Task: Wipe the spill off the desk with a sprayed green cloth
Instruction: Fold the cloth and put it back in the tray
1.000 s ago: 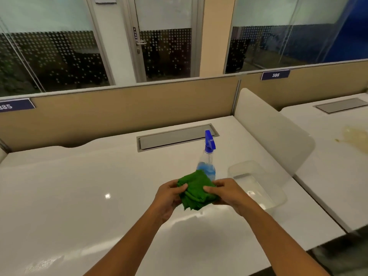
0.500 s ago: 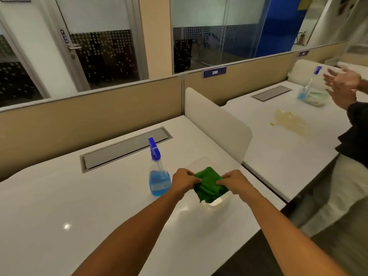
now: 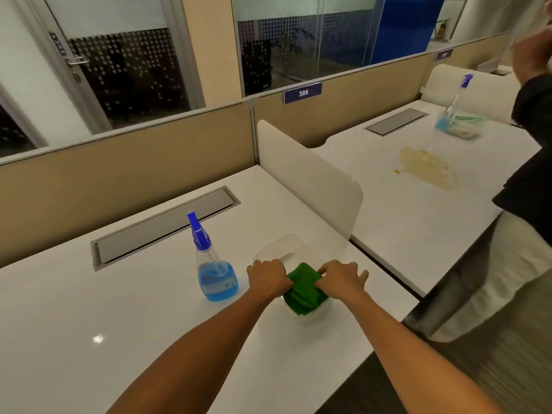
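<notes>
We have both hands on the green cloth (image 3: 304,289), bunched up over a clear tub (image 3: 286,249) near the right edge of the white bench (image 3: 89,309). Left hand (image 3: 267,279) clenched on the cloth's left side, right hand (image 3: 342,279) pinching its right side, outer fingers loosely spread. Cloth sits between the two hands; whether it touches the tub's floor we cannot tell. Spray bottle (image 3: 213,270), blue liquid, blue trigger, stands upright just left of our left hand, not touching it. Grey cable hatch (image 3: 167,225) set in the bench behind the bottle. White divider (image 3: 307,180) separates us from the next bench (image 3: 397,222), where a yellowish spill (image 3: 427,167) lies, well apart from the cloth. Beyond the spill: second bottle (image 3: 452,112) beside a tub, blurred. Another person (image 3: 528,180) stands at far right, dark top, hand raised
</notes>
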Action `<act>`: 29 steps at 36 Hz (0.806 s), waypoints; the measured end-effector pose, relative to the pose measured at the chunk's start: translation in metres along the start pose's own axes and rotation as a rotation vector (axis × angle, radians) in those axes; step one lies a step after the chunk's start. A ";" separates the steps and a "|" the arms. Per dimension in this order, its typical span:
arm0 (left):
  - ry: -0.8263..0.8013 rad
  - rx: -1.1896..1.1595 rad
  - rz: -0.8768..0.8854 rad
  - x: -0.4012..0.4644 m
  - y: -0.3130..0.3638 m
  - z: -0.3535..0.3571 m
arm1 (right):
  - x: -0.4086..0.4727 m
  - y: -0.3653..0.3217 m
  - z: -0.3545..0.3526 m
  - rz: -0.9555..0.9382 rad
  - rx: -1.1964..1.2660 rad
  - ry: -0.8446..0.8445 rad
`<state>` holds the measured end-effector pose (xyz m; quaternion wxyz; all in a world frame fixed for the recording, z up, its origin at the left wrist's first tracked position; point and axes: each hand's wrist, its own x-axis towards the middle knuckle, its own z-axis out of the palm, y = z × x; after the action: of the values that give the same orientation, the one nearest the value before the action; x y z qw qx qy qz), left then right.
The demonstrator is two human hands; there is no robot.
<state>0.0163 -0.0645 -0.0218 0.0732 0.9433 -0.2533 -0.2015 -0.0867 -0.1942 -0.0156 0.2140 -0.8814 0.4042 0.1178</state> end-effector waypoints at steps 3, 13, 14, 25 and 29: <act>-0.012 0.065 0.010 0.003 0.000 0.006 | 0.005 0.000 0.010 -0.009 -0.040 -0.008; 0.038 0.266 0.099 0.008 -0.002 0.022 | 0.016 -0.001 0.033 -0.007 -0.240 -0.093; 0.044 0.262 0.111 0.008 -0.002 0.023 | 0.016 -0.002 0.033 -0.014 -0.254 -0.087; 0.323 -0.540 0.033 -0.032 -0.012 0.051 | 0.017 -0.010 0.020 -0.050 -0.313 -0.057; 0.289 -0.907 -0.149 -0.052 -0.008 0.063 | 0.018 -0.025 0.005 -0.150 -0.334 0.061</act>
<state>-0.0473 -0.0337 -0.0628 0.4972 0.8501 -0.0589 -0.1634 -0.0562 -0.1893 -0.0193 0.0604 -0.9356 0.3183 0.1401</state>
